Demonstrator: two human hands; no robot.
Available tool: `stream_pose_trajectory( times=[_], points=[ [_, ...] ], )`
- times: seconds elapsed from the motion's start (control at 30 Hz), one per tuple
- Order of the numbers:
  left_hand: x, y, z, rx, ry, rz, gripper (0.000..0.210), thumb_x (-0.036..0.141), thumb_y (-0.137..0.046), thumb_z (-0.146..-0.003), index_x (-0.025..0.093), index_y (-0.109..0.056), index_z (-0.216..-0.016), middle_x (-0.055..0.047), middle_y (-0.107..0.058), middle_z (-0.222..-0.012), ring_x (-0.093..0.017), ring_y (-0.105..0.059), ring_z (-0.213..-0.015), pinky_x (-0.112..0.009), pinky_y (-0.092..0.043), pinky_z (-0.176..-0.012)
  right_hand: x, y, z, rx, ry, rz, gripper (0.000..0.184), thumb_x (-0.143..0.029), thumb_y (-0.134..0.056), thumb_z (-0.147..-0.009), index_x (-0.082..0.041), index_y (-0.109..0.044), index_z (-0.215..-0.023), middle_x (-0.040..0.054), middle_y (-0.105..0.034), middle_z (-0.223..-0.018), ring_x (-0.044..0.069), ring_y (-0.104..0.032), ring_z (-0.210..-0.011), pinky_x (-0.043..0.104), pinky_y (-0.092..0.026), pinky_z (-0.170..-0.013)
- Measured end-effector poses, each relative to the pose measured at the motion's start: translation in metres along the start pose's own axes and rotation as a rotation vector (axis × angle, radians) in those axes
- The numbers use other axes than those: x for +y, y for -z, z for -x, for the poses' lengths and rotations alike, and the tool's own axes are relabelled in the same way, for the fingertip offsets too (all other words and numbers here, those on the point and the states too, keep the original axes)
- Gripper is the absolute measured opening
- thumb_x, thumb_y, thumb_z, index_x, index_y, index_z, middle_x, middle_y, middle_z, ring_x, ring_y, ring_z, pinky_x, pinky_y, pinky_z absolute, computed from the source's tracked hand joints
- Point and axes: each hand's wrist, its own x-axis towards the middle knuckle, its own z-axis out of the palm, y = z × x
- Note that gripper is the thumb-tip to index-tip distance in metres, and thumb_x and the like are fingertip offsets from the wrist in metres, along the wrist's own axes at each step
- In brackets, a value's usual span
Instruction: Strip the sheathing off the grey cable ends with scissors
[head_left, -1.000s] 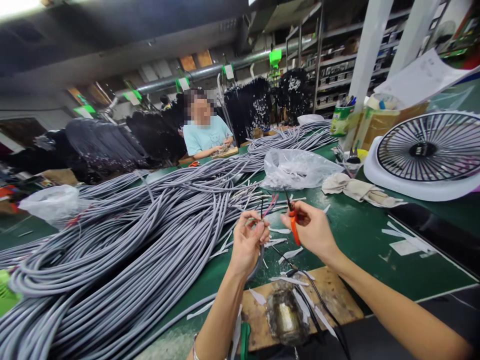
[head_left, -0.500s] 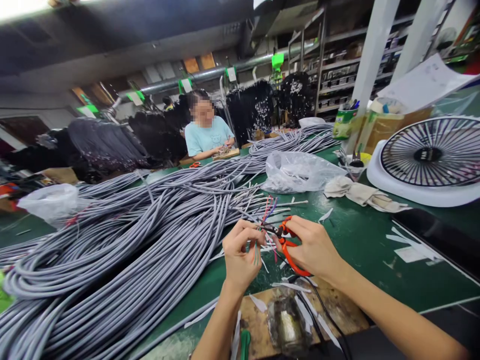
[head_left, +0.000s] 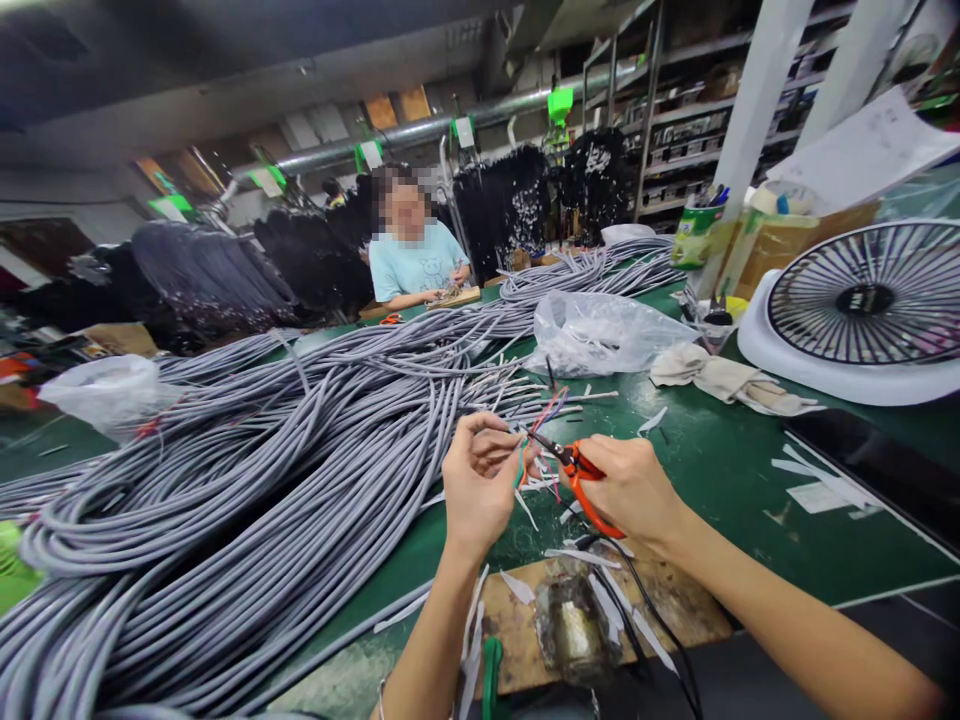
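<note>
Left hand (head_left: 482, 485): fingers curled, thumb and forefinger pinching slender coloured wires (head_left: 553, 403), red, blue and green among them, splayed above and below the grip. Right hand (head_left: 634, 480): fingers wrapped around orange-handled snips (head_left: 574, 465), dark blades pointed leftward, tips at the wires just beside the left fingertips; bite on any single strand too small to tell. Location of wires: above the green counter (head_left: 720, 480), between both hands, in front of the worker. To the left: great looped heap of grey cables (head_left: 300, 480), pale ends pointing toward the hands. Beneath the hands: loose white strips, scattered. Nearest the worker: stained wooden board (head_left: 675, 600), bearing a brass-coloured block (head_left: 576, 630) of unclear kind, with black cords (head_left: 652, 615) across the board to its right; green handle (head_left: 491, 675) at the board's near left. Beyond the hands: clear plastic bag (head_left: 607, 335) with pale contents, crumpled off-white cloth (head_left: 735, 380) just beside. Right side: white-based fan (head_left: 862, 300) with black grille, dark flat panel (head_left: 877, 470) lying below; green tin (head_left: 694, 240) of pens behind. Far side of the cables: seated person (head_left: 420, 265) in pale blue shirt, hands over a small board.
</note>
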Motion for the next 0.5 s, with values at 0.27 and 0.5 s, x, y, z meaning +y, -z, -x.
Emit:
stream_pose_trajectory(
  times=[0.27, 0.5],
  points=[
    [0.038, 0.010, 0.005, -0.025, 0.303, 0.481, 0.025, 0.033, -0.071, -0.062, 0.010, -0.063, -0.069, 0.002, -0.050, -0.054, 0.003, -0.027, -0.035, -0.012, -0.018, -0.034, 0.041, -0.001, -0.015, -0.409, -0.478, 0.335, 0.035, -0.045, -0.046, -0.079, -0.017, -0.065, -0.069, 0.0119, -0.066, -0.069, 0.021, -0.060, -0.061, 0.026, -0.032, -0.050],
    [0.090, 0.020, 0.117, -0.206, 0.757, 0.694, 0.024, 0.042, -0.061, -0.074, 0.021, -0.060, -0.083, 0.006, -0.037, -0.051, 0.001, -0.016, -0.033, -0.013, -0.014, -0.033, 0.042, -0.011, -0.015, -0.587, -0.275, 0.198, 0.024, -0.022, -0.048, -0.078, -0.015, -0.069, -0.086, 0.0123, -0.068, -0.090, 0.022, -0.060, -0.087, 0.025, -0.040, -0.067]
  ],
)
